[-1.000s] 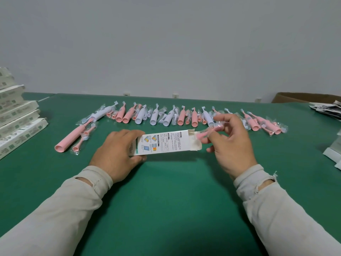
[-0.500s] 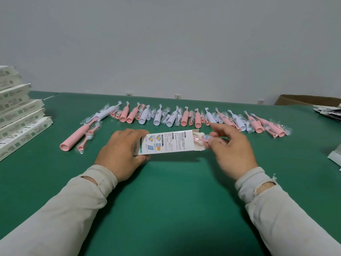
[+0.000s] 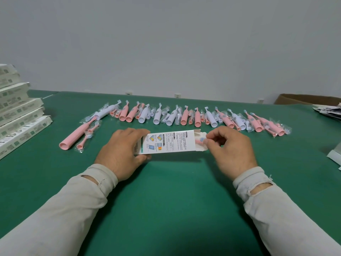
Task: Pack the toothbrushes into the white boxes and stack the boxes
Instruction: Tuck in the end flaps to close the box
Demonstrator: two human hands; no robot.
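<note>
Near the middle of the green table there's a white box lying on its side, printed face up, flaps open at the right end. Left hand grips its left end, fingers curled over the top and thumb underneath. Right hand pinches a pink brush head in a clear wrapper, thumb and forefinger clamped on it right at the box's open end; can't tell how far in it goes. Behind the box, a long row of toothbrushes, pink and white, runs left to right across the far side. One pink handle lies apart at the row's left end. At the far left edge sits a stack of boxes. A cardboard carton is at the far right.
</note>
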